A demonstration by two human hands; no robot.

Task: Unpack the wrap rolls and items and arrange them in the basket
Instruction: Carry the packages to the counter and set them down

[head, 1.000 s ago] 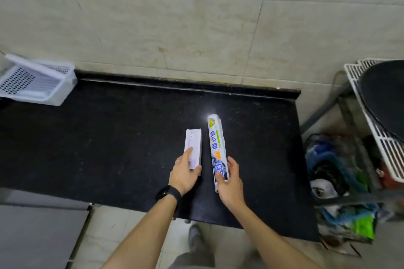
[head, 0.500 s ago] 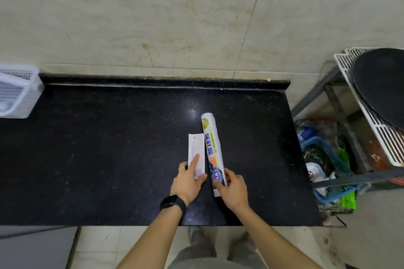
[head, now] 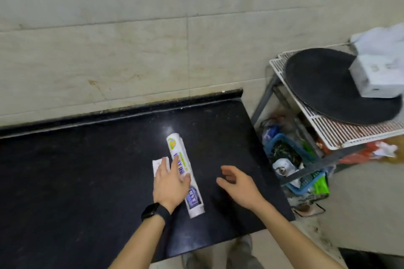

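Note:
A long white wrap roll [head: 183, 166] with green and blue print lies on the black counter [head: 87, 170], pointing away from me. To its left lies a small white flat pack [head: 157, 165], mostly under my left hand [head: 170, 183]. That hand rests flat, fingers spread over the pack and the roll's middle. My right hand [head: 238, 183] hovers to the right of the roll, fingers loosely curled and holding nothing. The white basket is out of view.
A white wire rack [head: 328, 129] stands right of the counter, carrying a round black pan [head: 328, 85] and a white box [head: 376, 76]. Below it sits a blue crate [head: 290, 159] of clutter. A tiled wall runs behind the counter.
My right hand has let go of the roll's near end and moved right. My left hand has slid partly onto the roll. The view swung right, so the white basket left the frame.

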